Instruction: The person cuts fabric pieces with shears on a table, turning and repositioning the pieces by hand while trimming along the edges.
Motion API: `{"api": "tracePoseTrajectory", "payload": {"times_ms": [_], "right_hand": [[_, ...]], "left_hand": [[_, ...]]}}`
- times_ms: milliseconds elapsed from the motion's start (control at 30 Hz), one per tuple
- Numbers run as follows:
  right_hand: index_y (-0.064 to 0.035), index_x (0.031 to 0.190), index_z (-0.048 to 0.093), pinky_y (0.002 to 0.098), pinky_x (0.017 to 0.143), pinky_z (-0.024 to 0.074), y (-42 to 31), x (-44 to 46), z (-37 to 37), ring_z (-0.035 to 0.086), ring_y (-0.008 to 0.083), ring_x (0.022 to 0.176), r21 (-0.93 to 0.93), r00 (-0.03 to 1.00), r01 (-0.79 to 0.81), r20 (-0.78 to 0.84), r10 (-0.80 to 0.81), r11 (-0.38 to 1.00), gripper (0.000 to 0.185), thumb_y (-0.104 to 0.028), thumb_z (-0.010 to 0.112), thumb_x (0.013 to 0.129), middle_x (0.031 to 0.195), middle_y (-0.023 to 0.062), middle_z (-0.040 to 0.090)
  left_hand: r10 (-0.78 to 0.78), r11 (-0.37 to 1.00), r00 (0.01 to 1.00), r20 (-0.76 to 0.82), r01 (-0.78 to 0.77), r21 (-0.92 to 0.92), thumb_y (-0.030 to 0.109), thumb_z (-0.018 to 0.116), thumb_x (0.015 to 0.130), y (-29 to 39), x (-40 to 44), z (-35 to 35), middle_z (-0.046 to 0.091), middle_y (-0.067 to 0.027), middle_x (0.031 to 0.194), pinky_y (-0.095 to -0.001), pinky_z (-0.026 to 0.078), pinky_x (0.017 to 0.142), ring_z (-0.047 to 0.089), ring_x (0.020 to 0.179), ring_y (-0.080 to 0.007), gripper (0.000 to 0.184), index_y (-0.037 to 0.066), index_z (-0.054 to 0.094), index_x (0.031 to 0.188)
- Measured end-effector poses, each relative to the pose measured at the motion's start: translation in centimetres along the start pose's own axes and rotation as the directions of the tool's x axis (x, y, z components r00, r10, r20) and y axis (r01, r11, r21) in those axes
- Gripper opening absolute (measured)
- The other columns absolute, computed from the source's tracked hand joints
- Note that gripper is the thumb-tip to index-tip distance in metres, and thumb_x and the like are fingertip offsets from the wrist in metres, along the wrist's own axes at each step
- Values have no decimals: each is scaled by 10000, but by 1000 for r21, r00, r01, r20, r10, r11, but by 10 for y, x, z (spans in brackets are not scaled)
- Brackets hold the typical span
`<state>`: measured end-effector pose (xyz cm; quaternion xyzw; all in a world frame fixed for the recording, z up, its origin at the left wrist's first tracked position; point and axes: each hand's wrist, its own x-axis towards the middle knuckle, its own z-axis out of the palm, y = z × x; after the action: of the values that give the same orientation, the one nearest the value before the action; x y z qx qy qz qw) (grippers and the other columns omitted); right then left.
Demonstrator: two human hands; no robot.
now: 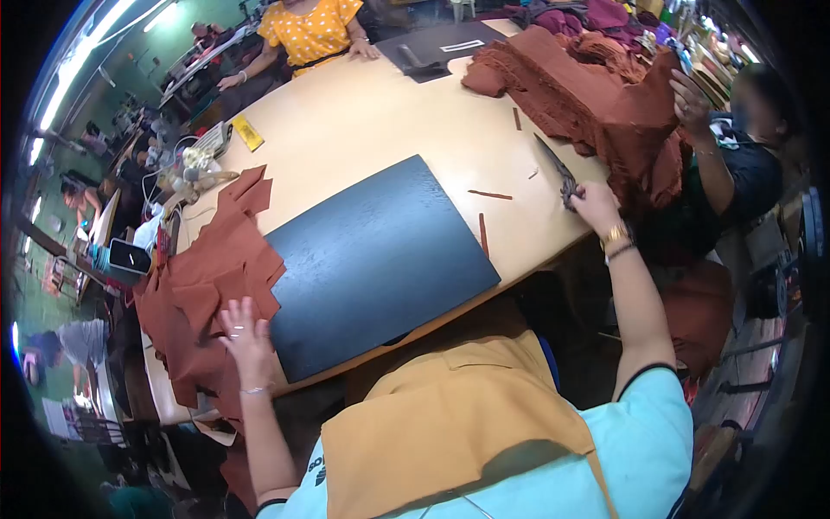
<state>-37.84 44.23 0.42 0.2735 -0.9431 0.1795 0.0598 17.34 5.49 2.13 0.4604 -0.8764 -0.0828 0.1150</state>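
My left hand [246, 339] lies with fingers spread on a heap of rust-brown cloth pieces [216, 290] at the table's left side. Rings show on its fingers. Over on the right, my right hand [596, 208] has its fingers around the dark handles of a pair of scissors [558, 166], whose blades point away from me across the tabletop. Between my hands, a large dark cutting mat [380, 259] lies flat near the front edge. Thin rust-brown cloth strips [483, 234] are scattered between the mat and the scissors.
A large rust-brown cloth pile [596, 95] covers the right of the pale table [346, 121], where another person's hand [690, 102] touches it. A person in a yellow dotted top [311, 35] is across the table. A black sheet [424, 50] and a yellow object [247, 132] lie farther back.
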Motion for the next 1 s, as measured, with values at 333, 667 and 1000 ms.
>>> {"api": "tracePoseTrajectory", "payload": {"times_ms": [333,667,1000], "right_hand": [[-28,1193,595,511,1019,358,-76,55,96,561,322,1142,-153,954,-13,-299,-34,988,508,-448,470,935,1268,188,554],[-67,782,678,377,794,478,-112,-40,25,628,259,801,655,812,286,222,-539,700,299,-323,581,903,750,86,647],[-41,1432,369,681,1102,37,-104,141,63,149,297,1453,-250,992,13,127,19,968,710,-545,383,933,1529,125,301]], "left_hand": [[252,967,951,179,-257,5,482,464,945,115,-31,35,224,-199,1542,-676,110,1074,159,1436,-383,617,152,357,1456],[271,962,942,200,-273,-19,518,464,929,123,-31,28,230,-207,1536,-663,114,1082,177,1428,-397,653,129,372,1445],[277,960,931,238,-278,-32,521,488,908,128,-27,23,213,-220,1535,-660,114,1081,167,1423,-411,676,117,377,1438]]}}
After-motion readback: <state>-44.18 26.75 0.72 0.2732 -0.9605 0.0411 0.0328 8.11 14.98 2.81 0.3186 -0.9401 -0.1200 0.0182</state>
